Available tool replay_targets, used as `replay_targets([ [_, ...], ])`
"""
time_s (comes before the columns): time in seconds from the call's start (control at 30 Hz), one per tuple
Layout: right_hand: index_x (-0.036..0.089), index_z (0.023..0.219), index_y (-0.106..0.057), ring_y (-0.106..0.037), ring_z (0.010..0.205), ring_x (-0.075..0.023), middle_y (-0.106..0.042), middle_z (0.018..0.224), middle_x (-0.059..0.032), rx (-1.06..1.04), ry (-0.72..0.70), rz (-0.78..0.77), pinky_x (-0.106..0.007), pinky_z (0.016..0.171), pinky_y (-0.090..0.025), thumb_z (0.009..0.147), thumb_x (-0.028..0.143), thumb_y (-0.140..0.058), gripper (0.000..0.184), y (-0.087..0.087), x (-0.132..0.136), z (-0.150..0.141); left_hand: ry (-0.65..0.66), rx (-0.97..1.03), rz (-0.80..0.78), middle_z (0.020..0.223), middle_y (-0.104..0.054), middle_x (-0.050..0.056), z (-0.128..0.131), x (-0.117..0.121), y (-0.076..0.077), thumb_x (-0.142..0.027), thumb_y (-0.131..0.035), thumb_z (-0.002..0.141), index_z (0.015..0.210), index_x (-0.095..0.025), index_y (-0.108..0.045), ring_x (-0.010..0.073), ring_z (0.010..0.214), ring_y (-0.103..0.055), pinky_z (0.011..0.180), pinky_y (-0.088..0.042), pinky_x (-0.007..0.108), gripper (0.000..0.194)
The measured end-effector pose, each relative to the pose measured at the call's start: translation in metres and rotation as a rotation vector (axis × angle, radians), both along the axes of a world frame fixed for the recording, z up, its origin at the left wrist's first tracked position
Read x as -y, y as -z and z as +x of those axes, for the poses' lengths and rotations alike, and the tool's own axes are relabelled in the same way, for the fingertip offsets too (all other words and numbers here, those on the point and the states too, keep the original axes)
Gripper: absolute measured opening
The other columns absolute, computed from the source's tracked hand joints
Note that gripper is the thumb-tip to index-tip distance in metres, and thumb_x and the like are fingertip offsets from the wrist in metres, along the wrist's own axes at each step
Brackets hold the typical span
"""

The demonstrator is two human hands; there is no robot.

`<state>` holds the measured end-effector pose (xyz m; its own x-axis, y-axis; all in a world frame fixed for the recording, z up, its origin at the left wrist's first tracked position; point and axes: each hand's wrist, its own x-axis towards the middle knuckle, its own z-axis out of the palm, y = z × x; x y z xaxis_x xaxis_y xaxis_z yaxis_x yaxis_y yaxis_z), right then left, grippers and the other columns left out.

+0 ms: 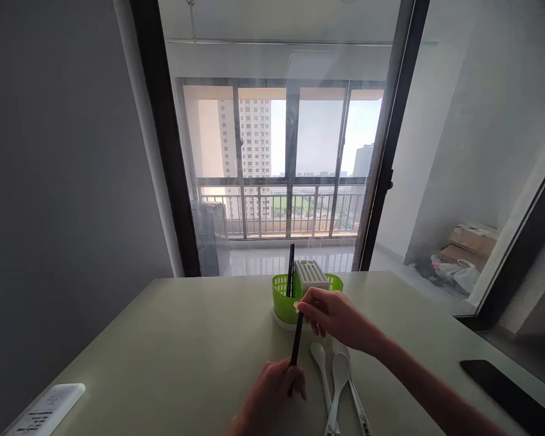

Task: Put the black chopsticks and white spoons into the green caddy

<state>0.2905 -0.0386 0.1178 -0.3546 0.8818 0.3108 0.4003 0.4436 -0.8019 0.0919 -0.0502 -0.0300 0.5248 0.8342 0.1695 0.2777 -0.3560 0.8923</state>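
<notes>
My left hand (279, 381) is closed around the lower end of black chopsticks (297, 339). The fingers of my right hand (329, 312) pinch their upper end, just in front of a green utensil holder (282, 307). I cannot tell how many sticks are between my hands. Other black chopsticks (291, 272) stand upright in the holder's left part. A white slotted piece (311, 274) sits at its middle, and my right hand covers some of the holder's front. Three white spoons, one of them in front (340, 368), lie overlapping on the table below my right forearm.
The pale table (186, 339) reaches to a glass sliding door in a dark frame (381, 181). A white object with dark markings (49, 409) lies at the left edge, and a flat black object (513, 393) at the right. Cardboard boxes (470, 245) and bags are beyond the glass.
</notes>
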Motion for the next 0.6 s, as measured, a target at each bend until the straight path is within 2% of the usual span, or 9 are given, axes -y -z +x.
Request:
replay_targets([
  [0.1,0.022,0.074,-0.054,-0.057,0.049,-0.0112,-0.064,0.06,0.003,-0.042,-0.02,-0.042,-0.023,0.049,-0.045,0.094,0.064,-0.054,0.046,-0.003,-0.001,-0.002,0.01,0.031,-0.028,0.072,-0.074,0.007,-0.001,-0.002,0.005,-0.042,-0.034,0.103,0.081,-0.023,-0.068,0.0186,0.065,-0.064,0.065,-0.047,0.028,0.045],
  [0.2,0.022,0.073,-0.056,-0.057,0.05,-0.0113,-0.063,0.058,0.0034,0.021,0.008,0.02,-0.023,0.052,-0.045,0.096,0.058,-0.055,0.043,-0.008,0.004,-0.005,0.013,0.023,-0.002,0.075,-0.075,0.008,-0.003,-0.003,0.007,-0.04,-0.034,0.102,0.08,-0.022,-0.07,0.0189,0.067,-0.064,0.068,-0.048,0.028,0.046],
  [0.37,0.023,0.074,-0.056,-0.058,0.051,-0.0117,-0.064,0.06,0.0029,0.076,0.003,0.053,-0.023,0.053,-0.044,0.097,0.055,-0.053,0.04,-0.013,0.022,-0.01,0.036,-0.095,0.076,0.083,-0.074,0.009,-0.005,-0.006,0.007,-0.038,-0.036,0.1,0.078,-0.024,-0.076,0.0201,0.077,-0.064,0.076,-0.049,0.028,0.047],
  [0.6,0.022,0.081,-0.058,-0.06,0.053,-0.013,-0.068,0.064,0.0005,0.122,0.02,0.075,-0.024,0.055,-0.044,0.099,0.056,-0.051,0.039,-0.015,0.029,-0.008,0.044,-0.196,0.129,0.088,-0.073,0.008,-0.007,-0.011,0.012,-0.034,-0.038,0.1,0.089,-0.022,-0.079,0.0215,0.092,-0.063,0.09,-0.048,0.03,0.044],
])
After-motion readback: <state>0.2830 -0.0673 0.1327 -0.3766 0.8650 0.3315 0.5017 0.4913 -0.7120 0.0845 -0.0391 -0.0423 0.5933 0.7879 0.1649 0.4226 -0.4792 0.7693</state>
